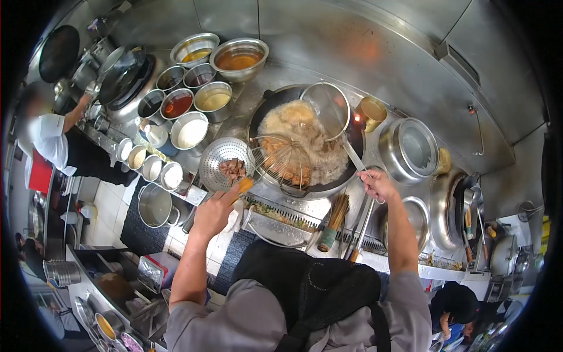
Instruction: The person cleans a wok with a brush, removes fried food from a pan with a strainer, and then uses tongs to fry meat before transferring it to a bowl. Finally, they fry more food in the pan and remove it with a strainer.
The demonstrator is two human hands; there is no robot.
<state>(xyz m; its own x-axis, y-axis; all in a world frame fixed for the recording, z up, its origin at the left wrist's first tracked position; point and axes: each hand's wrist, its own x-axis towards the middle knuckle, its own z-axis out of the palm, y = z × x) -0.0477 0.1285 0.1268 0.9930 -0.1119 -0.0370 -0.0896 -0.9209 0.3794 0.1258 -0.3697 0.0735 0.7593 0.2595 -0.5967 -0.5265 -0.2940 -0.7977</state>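
My left hand (214, 212) is closed around the wooden handle of a wire spider strainer (281, 158). Browned fried pieces (287, 171) lie in its basket, over the near left side of a wok (256, 120). Bubbling oil (334, 161) foams in the wok. In my right hand (378, 185) is the metal handle of a fine-mesh skimmer (326, 108), its round mesh tilted over the wok's far right side. Left of the wok, a perforated strainer (214, 151) holds dark cooked meat pieces (233, 169).
Metal pots of sauces and powders (177, 104) crowd the counter at left. A bamboo brush (334, 223) stands near the front edge. To the right are a lidded steel pot (410, 149) and another wok (448, 205). A co-worker (53, 132) stands at far left.
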